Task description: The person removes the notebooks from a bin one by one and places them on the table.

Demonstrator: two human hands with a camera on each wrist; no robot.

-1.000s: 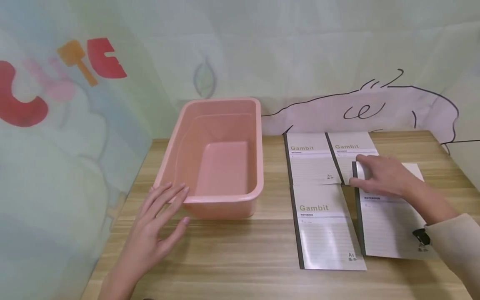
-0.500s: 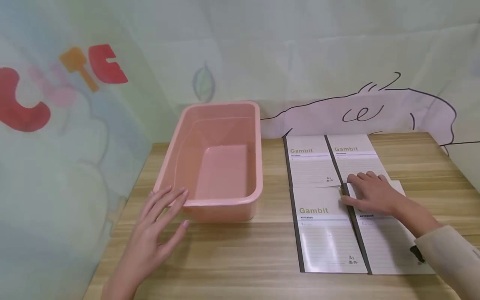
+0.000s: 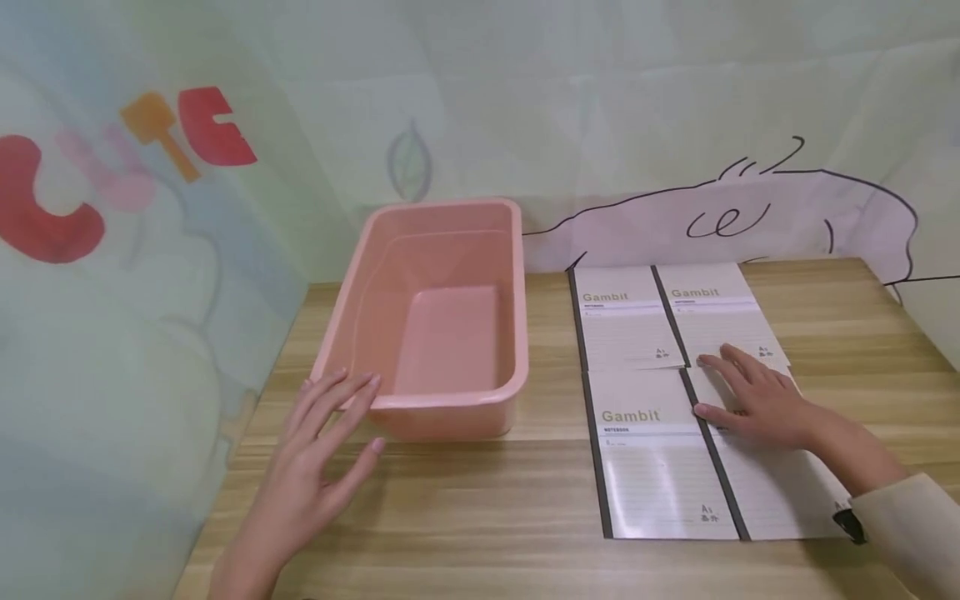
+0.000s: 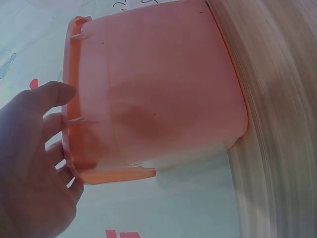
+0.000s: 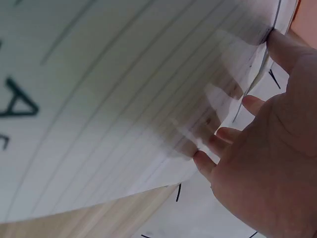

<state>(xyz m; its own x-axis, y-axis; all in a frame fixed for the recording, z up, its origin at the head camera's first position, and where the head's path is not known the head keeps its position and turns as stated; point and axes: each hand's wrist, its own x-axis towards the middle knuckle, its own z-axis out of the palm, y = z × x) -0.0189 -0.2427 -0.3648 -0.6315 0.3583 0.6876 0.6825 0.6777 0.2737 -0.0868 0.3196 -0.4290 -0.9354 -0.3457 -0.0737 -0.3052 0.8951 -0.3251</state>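
My left hand (image 3: 303, 475) lies against the near left corner of a pink plastic basin (image 3: 450, 421), its fingers extended and touching the rim. In the left wrist view the thumb is beside the basin's lip. My right hand (image 3: 765, 404) rests on the near right notebook (image 3: 795, 492), fingers spread over its top part and covering most of its title. That notebook lies flat against the near left notebook (image 3: 663, 475), marked "Gambit". Behind them are the far left notebook (image 3: 626, 333) and far right notebook (image 3: 720, 321), forming two rows. In the right wrist view, the fingertips touch the lined cover (image 5: 124, 109).
The wooden table (image 3: 450, 517) carries the basin on the left and the notebooks on the right. A cloth backdrop (image 3: 637, 125) with cartoon drawings rises behind and along the left side. The basin's bare floor (image 3: 450, 342) shows from above.
My right hand has lowered the near right notebook flat and brought it left against its neighbour; its grip has loosened and its fingers have spread. The left hand and basin have stayed put.
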